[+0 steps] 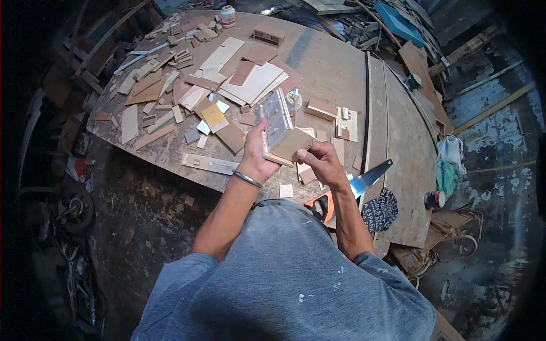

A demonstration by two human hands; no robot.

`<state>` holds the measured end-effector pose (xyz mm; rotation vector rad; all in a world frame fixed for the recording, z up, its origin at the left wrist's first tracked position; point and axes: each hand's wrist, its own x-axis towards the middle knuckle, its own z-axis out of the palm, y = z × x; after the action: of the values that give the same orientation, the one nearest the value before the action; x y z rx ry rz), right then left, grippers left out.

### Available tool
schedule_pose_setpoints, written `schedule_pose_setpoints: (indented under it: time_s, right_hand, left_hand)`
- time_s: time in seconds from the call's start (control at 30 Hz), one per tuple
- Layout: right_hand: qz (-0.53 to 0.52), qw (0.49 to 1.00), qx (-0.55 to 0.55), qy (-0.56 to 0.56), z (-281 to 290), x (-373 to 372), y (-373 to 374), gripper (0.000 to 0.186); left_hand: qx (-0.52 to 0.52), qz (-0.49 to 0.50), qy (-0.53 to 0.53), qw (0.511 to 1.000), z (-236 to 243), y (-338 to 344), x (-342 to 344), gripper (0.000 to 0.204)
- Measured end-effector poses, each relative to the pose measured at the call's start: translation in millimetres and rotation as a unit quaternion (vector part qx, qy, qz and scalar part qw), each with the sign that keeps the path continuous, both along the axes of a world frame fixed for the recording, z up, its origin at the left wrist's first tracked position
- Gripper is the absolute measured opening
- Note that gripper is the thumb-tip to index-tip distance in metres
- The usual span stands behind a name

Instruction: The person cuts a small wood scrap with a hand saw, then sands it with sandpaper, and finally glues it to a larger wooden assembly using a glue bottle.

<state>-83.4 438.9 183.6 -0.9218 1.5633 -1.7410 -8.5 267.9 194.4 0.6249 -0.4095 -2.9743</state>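
Note:
A small wooden box-shaped model (291,143), like a miniature house with a pale, window-like panelled face, is held up over the near part of the table. Its left side and base rest in my left hand (260,157), the fingers wrapped behind it. At the model's lower right wall, my right hand (324,163) has its thumb and fingers pinched together, touching the wood. Whether a small piece sits between those fingertips is hidden. Just below my right hand lies a handsaw (367,181) with an orange handle, partly behind my right forearm.
Thin wood offcuts (162,85) and pale sheets (256,81) cover the left and middle of the worktable (335,62). Small wooden boxes (322,110) stand farther right. A white jar (227,17) is at the far edge, a dark printed cloth (380,211) and a can (435,199) near right.

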Motion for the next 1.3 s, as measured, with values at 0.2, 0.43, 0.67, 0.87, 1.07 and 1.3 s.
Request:
schedule_pose_setpoints:
  time_s: [0.2, 0.43, 0.67, 0.87, 1.07, 1.3]
  right_hand:
    - [-0.01, 0.999, 0.0, 0.043, 12.6, 5.8, 0.5, 0.02]
    - [-0.004, 0.998, 0.04, 0.039, 4.3, 1.9, 5.5, 0.025]
    - [-0.003, 0.998, 0.044, 0.05, 5.1, -2.0, 11.7, 0.028]
    - [-0.001, 0.998, 0.038, 0.058, 8.0, 1.5, 7.2, 0.029]
    - [-0.014, 0.992, 0.069, 0.105, 27.7, 9.8, 5.2, 0.022]
    - [-0.031, 0.994, 0.032, 0.102, 27.8, 16.3, 2.1, 0.021]
  left_hand:
    - [0.004, 0.008, 0.004, 1.0, 1.6, 1.8, 2.0, 0.051]
    - [0.016, -0.006, -0.01, 1.0, -9.9, 0.4, 3.8, 0.049]
    - [0.05, -0.014, 0.035, 0.998, -15.2, -1.8, 4.8, 0.048]
    - [0.044, -0.029, 0.063, 0.997, -20.0, -1.0, 5.0, 0.047]
    - [0.043, -0.017, 0.065, 0.997, -18.3, 0.6, 7.5, 0.047]
    - [0.047, -0.023, 0.077, 0.996, -23.0, 0.2, 8.9, 0.047]
